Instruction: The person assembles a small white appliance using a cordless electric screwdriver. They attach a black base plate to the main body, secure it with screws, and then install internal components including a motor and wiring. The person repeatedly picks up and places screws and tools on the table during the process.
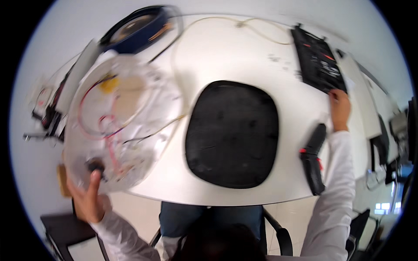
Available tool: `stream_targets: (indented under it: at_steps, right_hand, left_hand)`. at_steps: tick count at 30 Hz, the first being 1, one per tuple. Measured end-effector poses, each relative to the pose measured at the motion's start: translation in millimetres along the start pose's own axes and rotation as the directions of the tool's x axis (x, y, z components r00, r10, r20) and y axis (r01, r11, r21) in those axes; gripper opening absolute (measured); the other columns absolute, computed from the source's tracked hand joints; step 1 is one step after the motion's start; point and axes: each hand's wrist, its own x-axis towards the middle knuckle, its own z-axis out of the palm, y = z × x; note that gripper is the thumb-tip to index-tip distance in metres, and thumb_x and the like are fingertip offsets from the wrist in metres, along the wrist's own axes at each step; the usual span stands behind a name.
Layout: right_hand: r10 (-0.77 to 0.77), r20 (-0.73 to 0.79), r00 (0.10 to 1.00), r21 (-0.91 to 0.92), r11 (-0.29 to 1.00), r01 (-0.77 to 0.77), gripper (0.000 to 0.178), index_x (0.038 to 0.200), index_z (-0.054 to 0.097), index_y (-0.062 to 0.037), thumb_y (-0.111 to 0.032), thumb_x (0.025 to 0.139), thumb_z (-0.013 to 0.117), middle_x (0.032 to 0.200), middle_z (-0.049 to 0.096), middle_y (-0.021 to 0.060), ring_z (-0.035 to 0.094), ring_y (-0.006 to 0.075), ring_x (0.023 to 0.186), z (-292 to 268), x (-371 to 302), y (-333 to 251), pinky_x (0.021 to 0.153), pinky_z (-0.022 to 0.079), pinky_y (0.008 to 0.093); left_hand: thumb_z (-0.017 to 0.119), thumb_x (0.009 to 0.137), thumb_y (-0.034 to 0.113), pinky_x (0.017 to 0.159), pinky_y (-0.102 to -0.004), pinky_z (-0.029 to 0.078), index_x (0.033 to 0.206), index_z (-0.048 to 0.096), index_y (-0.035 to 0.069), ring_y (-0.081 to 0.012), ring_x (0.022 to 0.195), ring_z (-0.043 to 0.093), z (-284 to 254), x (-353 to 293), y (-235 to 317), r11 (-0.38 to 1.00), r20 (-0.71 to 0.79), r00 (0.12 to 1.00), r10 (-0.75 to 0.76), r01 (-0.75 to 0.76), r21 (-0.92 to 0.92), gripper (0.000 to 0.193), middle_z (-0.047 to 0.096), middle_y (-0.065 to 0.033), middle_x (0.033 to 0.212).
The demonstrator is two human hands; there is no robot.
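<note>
My left hand (pixel 90 201) is at the near left edge of a large white oval plastic shell (pixel 167 108), thumb over the rim and fingers along its outer side. Pink, red and dark wires (pixel 107 132) lie inside the shell, together with a yellow patch and a small dark part near my thumb. At the far right, my right hand (pixel 340 108) has its curled fingers on the near corner of an open black tool case (pixel 315 63) holding small bits. Close to my right forearm rests a black cordless screwdriver (pixel 313 161) with red accents. The picture is slightly blurred.
A black rounded-square panel (pixel 233 135) lies mid-table. Behind the shell stands a dark blue round-sided container (pixel 141 30) with a black cable. A pale cord (pixel 209 18) runs along the far edge. Small loose pieces (pixel 281 61) are scattered left of the case.
</note>
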Motion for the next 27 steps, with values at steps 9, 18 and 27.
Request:
stream_targets:
  at_steps: [9, 18, 27]
  right_hand:
    - [-0.149, 0.173, 0.974, -0.102, 0.98, 0.168, 0.014, 0.096, 0.058, -0.0016, -0.004, 0.087, 0.049, 0.098, 0.059, 0.0142, 0.056, 0.0346, 0.092, 14, -2, 52, 0.08, 0.045, 0.0357]
    - [-0.205, 0.193, 0.96, -0.072, 0.972, 0.222, 0.013, 0.095, 0.056, -0.0005, -0.002, 0.086, 0.047, 0.101, 0.056, 0.0153, 0.053, 0.035, 0.095, 17, 1, 41, 0.083, 0.043, 0.0364]
    - [-0.083, 0.094, 0.992, -0.134, 0.986, 0.095, 0.021, 0.109, 0.059, -0.0081, -0.016, 0.091, 0.05, 0.11, 0.059, 0.0112, 0.056, 0.0286, 0.102, -26, -11, -5, 0.084, 0.046, 0.0348]
  left_hand:
    - [0.078, 0.066, 0.013, 0.074, -0.0244, 0.044, 0.106, 0.056, -0.002, -0.0109, 0.082, 0.056, 17, 17, 26, 0.94, 0.23, 0.973, 0.037, 0.044, -0.338, 0.048, 0.061, -0.0042, 0.091]
    - [0.078, 0.068, 0.013, 0.073, -0.0241, 0.045, 0.105, 0.057, -0.001, -0.0099, 0.081, 0.056, 18, 14, 29, 0.953, 0.269, 0.961, 0.064, 0.021, -0.302, 0.045, 0.061, -0.0039, 0.09]
    - [0.073, 0.072, 0.008, 0.075, -0.0254, 0.047, 0.111, 0.057, -0.001, -0.0104, 0.085, 0.057, 21, 10, 25, 0.915, 0.267, 0.959, 0.1, 0.016, -0.402, 0.043, 0.063, -0.0053, 0.095]
